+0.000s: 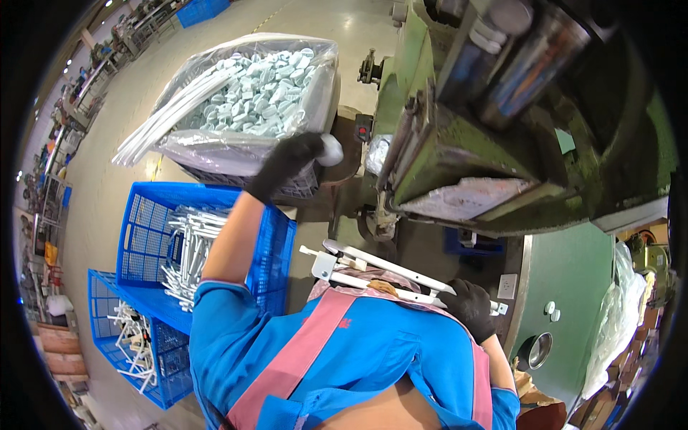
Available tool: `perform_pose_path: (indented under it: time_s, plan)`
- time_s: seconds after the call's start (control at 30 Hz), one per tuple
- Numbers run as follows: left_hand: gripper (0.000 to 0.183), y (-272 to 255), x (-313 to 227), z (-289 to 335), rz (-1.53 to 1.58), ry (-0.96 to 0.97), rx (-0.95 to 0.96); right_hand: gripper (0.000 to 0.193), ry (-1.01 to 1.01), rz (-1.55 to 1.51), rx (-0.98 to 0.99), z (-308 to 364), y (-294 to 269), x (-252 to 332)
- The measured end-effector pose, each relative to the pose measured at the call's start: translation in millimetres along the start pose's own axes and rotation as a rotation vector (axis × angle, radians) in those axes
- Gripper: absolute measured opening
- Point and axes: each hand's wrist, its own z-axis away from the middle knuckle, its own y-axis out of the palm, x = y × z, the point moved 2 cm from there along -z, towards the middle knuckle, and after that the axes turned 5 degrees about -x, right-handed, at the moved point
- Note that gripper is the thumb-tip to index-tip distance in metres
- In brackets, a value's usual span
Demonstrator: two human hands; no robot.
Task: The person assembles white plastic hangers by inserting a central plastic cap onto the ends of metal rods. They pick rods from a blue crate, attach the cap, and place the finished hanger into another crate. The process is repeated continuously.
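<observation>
My left hand, in a black glove, reaches out by the near right corner of a lined crate. Its fingers are closed on a pale round cap, slightly blurred. My black-gloved right hand is wrapped round the right end of a white bar frame, which lies across my lap. The frame has two long white bars and a bracket at its left end. Many pale green-white caps fill the plastic-lined crate, and long white strips lie over its left side.
A large green machine stands ahead on the right. Blue baskets with white rods stand at my left. On the green table at right are two small white caps, a round metal dish and clear plastic sheeting.
</observation>
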Motion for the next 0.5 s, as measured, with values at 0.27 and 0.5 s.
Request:
perform_pose_path:
  time_s: [0.27,0.5]
  plan:
    - [0.031,140.6,-76.7,70.2,0.076,0.155,-0.057,0.022,-0.105,-0.034,0.057,14.6,-12.9,-10.2]
    - [0.031,148.4,-70.3,74.6,-0.341,0.379,-0.131,0.022,-0.111,-0.036,0.021,30.8,-4.3,-18.1]
